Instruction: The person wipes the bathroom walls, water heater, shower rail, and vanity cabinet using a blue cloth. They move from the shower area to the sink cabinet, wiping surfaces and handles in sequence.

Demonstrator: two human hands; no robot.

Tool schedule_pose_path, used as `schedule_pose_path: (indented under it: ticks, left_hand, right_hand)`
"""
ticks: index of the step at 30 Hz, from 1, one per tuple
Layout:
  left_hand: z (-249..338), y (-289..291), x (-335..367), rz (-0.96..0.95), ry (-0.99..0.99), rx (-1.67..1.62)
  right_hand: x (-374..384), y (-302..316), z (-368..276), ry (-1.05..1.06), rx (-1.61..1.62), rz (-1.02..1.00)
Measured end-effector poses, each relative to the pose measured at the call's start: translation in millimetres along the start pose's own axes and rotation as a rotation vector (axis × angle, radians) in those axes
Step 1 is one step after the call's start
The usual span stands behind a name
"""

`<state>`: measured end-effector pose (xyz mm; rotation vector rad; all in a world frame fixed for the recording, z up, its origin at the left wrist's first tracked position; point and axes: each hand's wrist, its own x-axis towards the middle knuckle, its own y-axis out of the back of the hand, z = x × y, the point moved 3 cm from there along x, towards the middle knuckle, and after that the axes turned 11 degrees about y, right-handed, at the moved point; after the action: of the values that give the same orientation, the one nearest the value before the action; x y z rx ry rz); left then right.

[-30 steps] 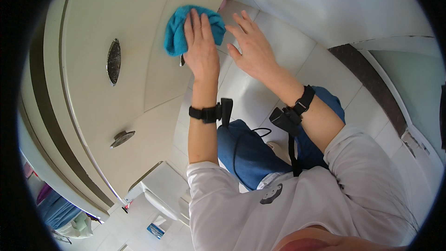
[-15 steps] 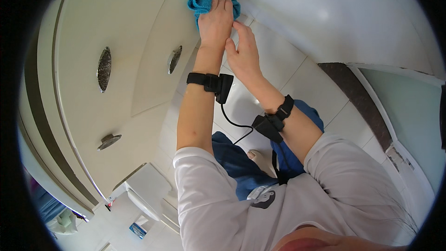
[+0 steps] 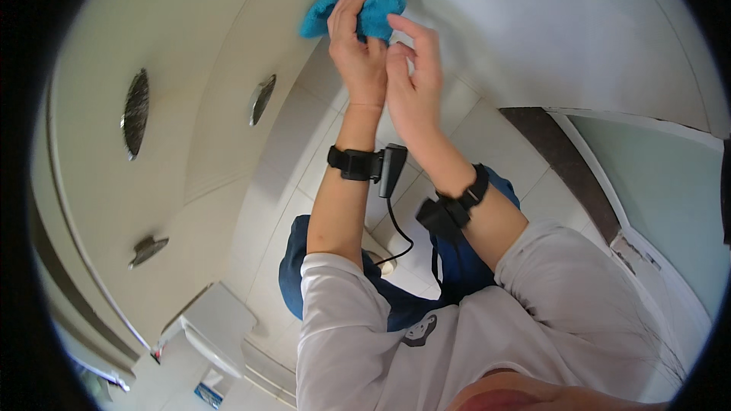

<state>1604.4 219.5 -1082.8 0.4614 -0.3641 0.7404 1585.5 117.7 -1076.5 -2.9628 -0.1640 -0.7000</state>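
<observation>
My left hand [image 3: 359, 57] holds a bright blue towelling cloth [image 3: 383, 1] at the top of the view. Its fingers lie over the cloth, which is bunched against the lower part of a smooth white panel [image 3: 548, 30]. Close beside it on the right, my right hand [image 3: 415, 84] is loosely curved with thumb and fingers apart. Nothing shows in that hand, though its fingertips come near the cloth's edge. Each wrist wears a black strap with a small black box, and a cable hangs from the left one.
Cream cabinet fronts [image 3: 198, 53] with dark metallic handles [image 3: 135, 114] stand along the left. Pale tiles [image 3: 487, 141] cover the floor below. A dark sill [image 3: 560, 148] and a frosted panel [image 3: 655, 183] are on the right. A white toilet [image 3: 217, 320] stands at the lower left.
The left hand and cloth have shifted a little to the right, and the cloth is spread wider. The right hand has moved right, its fingers more curled. The cabinet sits farther left in view.
</observation>
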Motion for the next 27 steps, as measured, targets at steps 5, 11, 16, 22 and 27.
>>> schedule_pose_path:
  ticks: [5,11,16,22,27]
  left_hand:
    - [15.7,-67.4,5.6,0.054,-0.303,-0.045]
    - [-50.3,-85.7,10.4,0.149,-0.234,0.100]
    - [-104.2,-103.5,2.9,0.130,-0.240,0.060]
    - [-183.8,-127.5,-4.6,0.145,0.393,-0.328]
    - [-208.1,-154.0,-51.8,0.082,0.963,-0.764]
  right_hand:
    - [6.9,50.6,-35.9,0.316,-0.180,-0.080]
    - [-8.4,95.7,-75.6,0.113,-0.334,-0.183]
    - [-17.8,111.4,-88.1,0.071,-0.459,-0.221]
    - [-28.0,102.0,-87.1,0.043,-0.524,-0.411]
    - [-22.1,109.5,-64.3,-0.046,-0.578,-0.384]
